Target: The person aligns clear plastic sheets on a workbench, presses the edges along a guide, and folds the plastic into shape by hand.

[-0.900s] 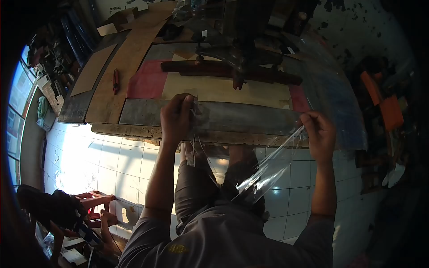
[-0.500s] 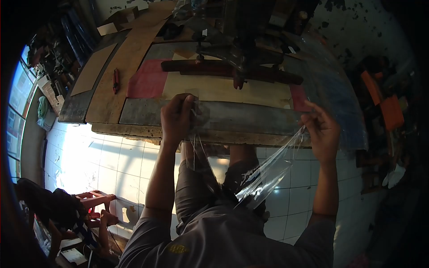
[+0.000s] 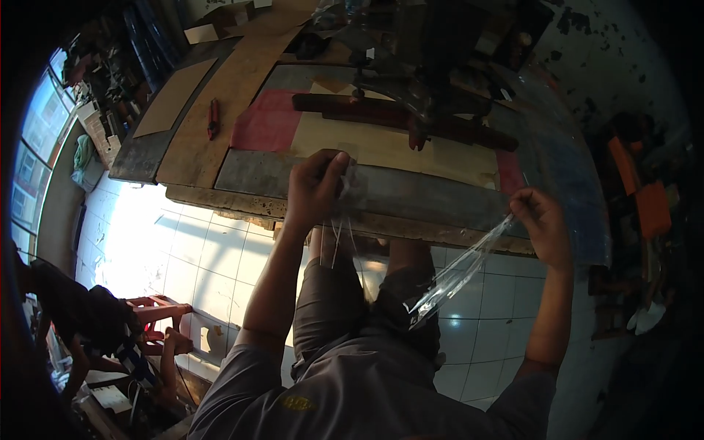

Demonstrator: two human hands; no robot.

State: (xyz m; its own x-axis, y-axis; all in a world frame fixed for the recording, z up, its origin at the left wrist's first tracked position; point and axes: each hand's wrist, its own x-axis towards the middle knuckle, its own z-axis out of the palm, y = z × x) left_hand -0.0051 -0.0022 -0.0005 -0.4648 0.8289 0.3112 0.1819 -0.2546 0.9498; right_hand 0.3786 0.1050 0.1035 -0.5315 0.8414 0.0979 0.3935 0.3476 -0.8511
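A clear plastic sheet [image 3: 458, 282] hangs between my two hands over the front edge of the worktable, its lower part drooping above my lap. My left hand [image 3: 317, 187] is closed, thumb against the fingers, on one side of the plastic. The thumb and fingers of my right hand [image 3: 539, 220] pinch the other side, which is gathered into bright folds. Beyond my hands, a pale yellow sheet [image 3: 389, 147] with red ends lies on the table under a dark metal bar [image 3: 352, 108] of a machine.
The worktable [image 3: 257, 183] has a worn front edge. A red cutter [image 3: 213, 119] lies on a wooden board at its left. Brown cardboard [image 3: 176, 97] is farther left. A red stool [image 3: 158, 312] and another person's hand [image 3: 176, 342] are at the lower left. Orange objects [image 3: 651, 209] stand at the right.
The view has shifted, so the table appears tilted and moved rightward. The fingers of my right hand, spread more half a second ago, have drawn together on the plastic.
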